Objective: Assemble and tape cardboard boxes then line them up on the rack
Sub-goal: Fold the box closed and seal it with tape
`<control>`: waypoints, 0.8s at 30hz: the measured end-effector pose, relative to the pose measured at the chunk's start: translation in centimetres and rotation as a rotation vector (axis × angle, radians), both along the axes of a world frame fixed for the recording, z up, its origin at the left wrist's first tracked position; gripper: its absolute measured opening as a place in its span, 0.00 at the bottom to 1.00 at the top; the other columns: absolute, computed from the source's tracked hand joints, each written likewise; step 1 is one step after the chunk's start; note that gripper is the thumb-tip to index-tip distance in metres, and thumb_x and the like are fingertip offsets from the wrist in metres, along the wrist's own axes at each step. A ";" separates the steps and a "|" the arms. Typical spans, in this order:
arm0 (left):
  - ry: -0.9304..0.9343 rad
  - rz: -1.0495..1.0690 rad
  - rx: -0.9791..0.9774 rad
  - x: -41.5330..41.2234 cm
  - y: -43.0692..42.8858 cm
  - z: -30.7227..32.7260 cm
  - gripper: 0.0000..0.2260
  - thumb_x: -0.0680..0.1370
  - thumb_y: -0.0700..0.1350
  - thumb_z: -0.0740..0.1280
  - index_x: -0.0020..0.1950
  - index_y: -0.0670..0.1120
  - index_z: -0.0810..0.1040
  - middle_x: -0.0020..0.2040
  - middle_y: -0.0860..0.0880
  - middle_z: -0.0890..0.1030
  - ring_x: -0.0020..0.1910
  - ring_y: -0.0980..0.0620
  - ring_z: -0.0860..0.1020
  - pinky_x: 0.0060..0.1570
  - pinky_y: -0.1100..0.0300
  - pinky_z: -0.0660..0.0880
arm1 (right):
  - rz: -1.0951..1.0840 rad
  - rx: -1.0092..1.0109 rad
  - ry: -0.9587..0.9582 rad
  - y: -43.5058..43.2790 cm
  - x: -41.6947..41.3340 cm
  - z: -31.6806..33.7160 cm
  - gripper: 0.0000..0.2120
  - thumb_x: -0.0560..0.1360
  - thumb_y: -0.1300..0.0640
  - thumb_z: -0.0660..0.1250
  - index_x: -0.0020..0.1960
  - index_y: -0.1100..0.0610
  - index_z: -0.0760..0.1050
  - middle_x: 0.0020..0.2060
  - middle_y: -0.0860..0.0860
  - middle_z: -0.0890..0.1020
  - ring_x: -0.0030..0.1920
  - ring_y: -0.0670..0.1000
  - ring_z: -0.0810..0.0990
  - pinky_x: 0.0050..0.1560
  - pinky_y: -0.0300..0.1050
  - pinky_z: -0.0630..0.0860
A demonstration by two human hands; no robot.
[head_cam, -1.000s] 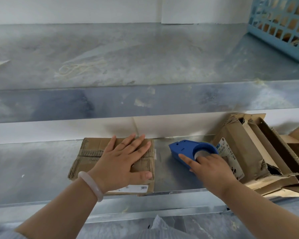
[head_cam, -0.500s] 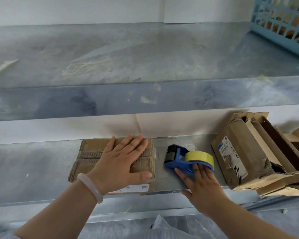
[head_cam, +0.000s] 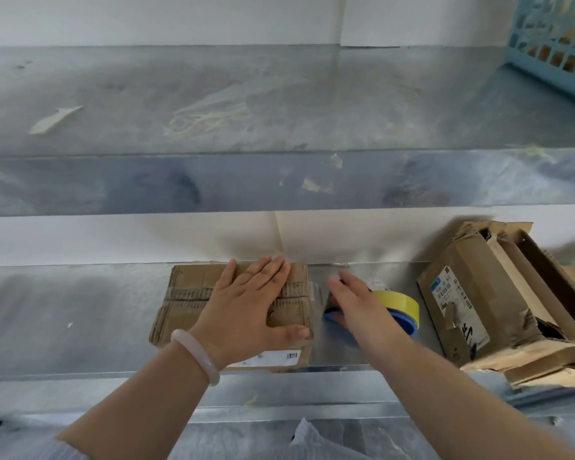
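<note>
A small worn cardboard box point(head_cam: 186, 293) lies flat on the lower rack shelf point(head_cam: 63, 313), a white label on its near edge. My left hand point(head_cam: 246, 307) presses flat on its top, fingers straight. Just right of the box lies a blue tape dispenser point(head_cam: 409, 322) with a yellow tape roll point(head_cam: 397, 302). My right hand point(head_cam: 356, 303) hovers over the dispenser's left part with fingers extended, covering much of it; it grips nothing that I can see.
A torn, opened cardboard box point(head_cam: 478, 300) with a label leans at the right of the lower shelf. The upper metal shelf point(head_cam: 246, 111) carries scraps and a light-blue plastic basket point(head_cam: 555, 44) at far right. A plastic bag point(head_cam: 312, 439) lies below.
The right hand set the tape dispenser down on its side beside the box, then moved left and forward over it with fingers extended. The left hand stayed pressed on the box.
</note>
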State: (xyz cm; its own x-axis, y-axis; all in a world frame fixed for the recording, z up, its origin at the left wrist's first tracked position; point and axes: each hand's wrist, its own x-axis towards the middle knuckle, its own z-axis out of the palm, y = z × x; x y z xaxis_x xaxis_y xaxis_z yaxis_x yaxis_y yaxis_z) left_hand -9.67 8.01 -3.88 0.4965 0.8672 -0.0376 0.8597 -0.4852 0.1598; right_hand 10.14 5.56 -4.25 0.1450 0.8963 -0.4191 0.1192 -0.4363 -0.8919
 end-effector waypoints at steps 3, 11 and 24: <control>0.010 -0.006 0.000 0.0 0.2 -0.1 0.47 0.65 0.81 0.40 0.78 0.56 0.39 0.76 0.61 0.36 0.73 0.64 0.34 0.71 0.52 0.28 | -0.083 -0.190 0.355 2.0 -1.0 -0.2 0.20 0.77 0.47 0.68 0.63 0.59 0.76 0.57 0.56 0.81 0.58 0.57 0.81 0.61 0.56 0.78; 0.006 -0.012 -0.009 -0.1 0.5 -0.4 0.48 0.64 0.81 0.38 0.78 0.56 0.39 0.76 0.61 0.36 0.75 0.62 0.36 0.71 0.52 0.29 | -0.071 -0.027 0.218 2.3 0.5 0.1 0.10 0.72 0.54 0.75 0.44 0.60 0.77 0.35 0.52 0.85 0.38 0.49 0.85 0.40 0.46 0.83; 0.012 -0.016 -0.032 -0.2 0.6 -0.3 0.48 0.64 0.82 0.38 0.77 0.57 0.35 0.76 0.61 0.35 0.75 0.62 0.35 0.73 0.50 0.31 | -0.041 -0.069 0.277 2.1 1.1 -0.7 0.12 0.73 0.53 0.75 0.40 0.59 0.75 0.28 0.50 0.81 0.25 0.45 0.76 0.30 0.42 0.79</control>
